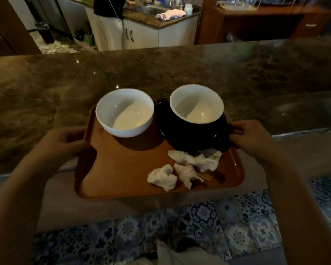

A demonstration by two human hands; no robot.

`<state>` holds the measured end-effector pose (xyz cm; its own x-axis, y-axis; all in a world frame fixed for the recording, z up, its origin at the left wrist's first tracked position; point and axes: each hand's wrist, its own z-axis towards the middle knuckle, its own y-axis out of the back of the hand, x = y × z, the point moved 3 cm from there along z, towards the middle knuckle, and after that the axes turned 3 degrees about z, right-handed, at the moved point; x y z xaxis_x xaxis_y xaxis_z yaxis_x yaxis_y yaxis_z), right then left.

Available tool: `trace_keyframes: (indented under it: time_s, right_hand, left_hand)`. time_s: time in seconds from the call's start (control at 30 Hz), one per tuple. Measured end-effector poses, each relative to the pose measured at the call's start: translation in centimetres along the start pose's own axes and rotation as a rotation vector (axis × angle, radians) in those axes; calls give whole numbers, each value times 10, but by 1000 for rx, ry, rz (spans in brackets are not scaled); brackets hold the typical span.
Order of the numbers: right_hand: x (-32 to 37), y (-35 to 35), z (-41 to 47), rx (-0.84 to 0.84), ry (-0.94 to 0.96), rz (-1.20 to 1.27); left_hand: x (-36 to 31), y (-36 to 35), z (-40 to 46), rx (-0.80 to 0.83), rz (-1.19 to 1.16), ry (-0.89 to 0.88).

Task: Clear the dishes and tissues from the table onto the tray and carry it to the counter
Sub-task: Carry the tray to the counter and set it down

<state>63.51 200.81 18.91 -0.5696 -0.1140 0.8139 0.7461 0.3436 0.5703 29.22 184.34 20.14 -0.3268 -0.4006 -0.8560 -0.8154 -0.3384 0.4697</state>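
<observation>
Tray (122, 169), head view: gripped at its short edges by the left hand (65, 142) and right hand (250, 138), far end over the counter (180, 69). Bowl (125, 112), cup (196, 111) and tissues (182, 169) are loaded. Carrying is judged nearly complete; level lowering onto the counter is called for.
</observation>
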Motion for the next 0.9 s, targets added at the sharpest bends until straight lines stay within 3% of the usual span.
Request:
trace_keyframes:
  time_s: [0.17,0.5,0.9]
  right_hand:
    - [17,5,50,-17,28,-70]
    - [32,5,151,12,-23,-265]
    - [18,15,266,56,-90,-319]
  left_hand:
    - [-22,6,41,2,71,-37]
    - [-45,-10,130,-133,75,99]
    - [-65,-48,243,-83,189,245]
